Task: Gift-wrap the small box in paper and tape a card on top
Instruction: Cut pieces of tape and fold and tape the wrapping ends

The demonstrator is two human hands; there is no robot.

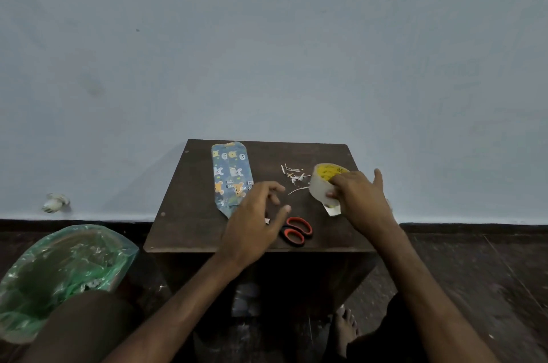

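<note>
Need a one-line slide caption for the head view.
Right hand grips a tape roll on a small dark table; open left hand hovers by scissors and wrapped package.

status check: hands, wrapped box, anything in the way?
Right hand gripping tape roll. Left hand open, empty, above scissors. Wrapped box flat on table. Paper scraps between box and tape.

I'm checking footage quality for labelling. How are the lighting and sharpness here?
Head view: dim, flat light, with a soft shadow on the wall left of the table; wide-angle bending at the edges; the tape roll and scissors are readable; left hand slightly blurred.
</note>
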